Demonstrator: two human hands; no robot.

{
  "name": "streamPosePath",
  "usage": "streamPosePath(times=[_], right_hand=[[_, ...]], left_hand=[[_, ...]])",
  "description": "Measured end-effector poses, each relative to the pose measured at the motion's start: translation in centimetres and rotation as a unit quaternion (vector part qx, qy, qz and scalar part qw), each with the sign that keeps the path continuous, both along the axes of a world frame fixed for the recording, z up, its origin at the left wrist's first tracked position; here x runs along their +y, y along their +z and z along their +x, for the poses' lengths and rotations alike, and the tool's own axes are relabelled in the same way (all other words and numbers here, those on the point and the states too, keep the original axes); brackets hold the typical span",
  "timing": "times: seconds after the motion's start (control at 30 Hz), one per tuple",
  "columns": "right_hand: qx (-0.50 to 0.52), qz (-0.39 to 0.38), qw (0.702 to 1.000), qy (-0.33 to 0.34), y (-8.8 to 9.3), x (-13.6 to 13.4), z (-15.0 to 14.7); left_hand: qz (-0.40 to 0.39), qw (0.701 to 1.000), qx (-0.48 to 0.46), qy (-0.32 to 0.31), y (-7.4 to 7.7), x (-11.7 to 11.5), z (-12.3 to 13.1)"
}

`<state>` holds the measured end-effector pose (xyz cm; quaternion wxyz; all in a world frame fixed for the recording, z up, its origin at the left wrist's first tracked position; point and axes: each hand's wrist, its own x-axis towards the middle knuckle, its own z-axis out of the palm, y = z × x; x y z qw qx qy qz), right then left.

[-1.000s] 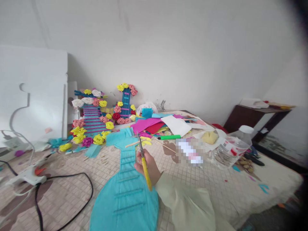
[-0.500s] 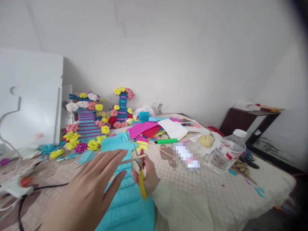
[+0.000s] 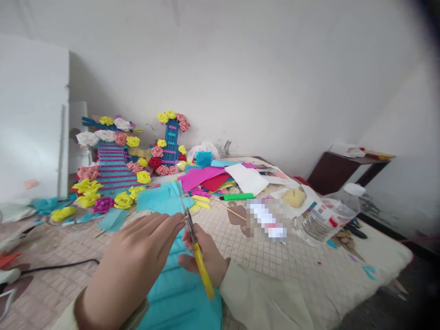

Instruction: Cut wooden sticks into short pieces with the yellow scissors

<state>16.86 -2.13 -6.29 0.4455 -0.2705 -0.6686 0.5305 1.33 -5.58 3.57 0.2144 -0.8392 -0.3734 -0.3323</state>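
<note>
My right hand [image 3: 208,254] is closed around scissors [image 3: 201,270] with yellow handles, the blades pointing up and away from me. My left hand [image 3: 137,252] has its fingers together, pinching a thin wooden stick [image 3: 186,217]. Only a short end of the stick shows, right beside the scissor blades; the rest is hidden by the hand. Whether the blades touch it, I cannot tell. Under both hands lies a sheet of turquoise paper [image 3: 182,298] with crosswise ridges.
Two decorated pieces, one wide [image 3: 113,165] and one narrow [image 3: 171,142], stand at the back with paper flowers. Coloured paper [image 3: 199,178], a green marker [image 3: 237,197], another stick [image 3: 232,211] and a plastic bottle [image 3: 323,220] lie or stand beyond. A black cable [image 3: 62,266] runs at left.
The stick's end has drawn back toward my left hand, with less of it showing. The scissors have turned more upright with their blades closer together. The view has shifted slightly.
</note>
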Motion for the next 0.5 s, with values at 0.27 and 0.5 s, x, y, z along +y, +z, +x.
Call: streamPosePath(times=[0.27, 0.5], right_hand=[[-0.004, -0.052, 0.999, 0.015, 0.15, 0.16, 0.09], [-0.021, -0.014, 1.000, 0.003, 0.11, 0.10, 0.13]], left_hand=[[0.049, 0.997, 0.050, -0.014, 0.01, 0.97, -0.46], [0.050, 0.998, 0.032, -0.021, -0.18, 1.00, -0.22]])
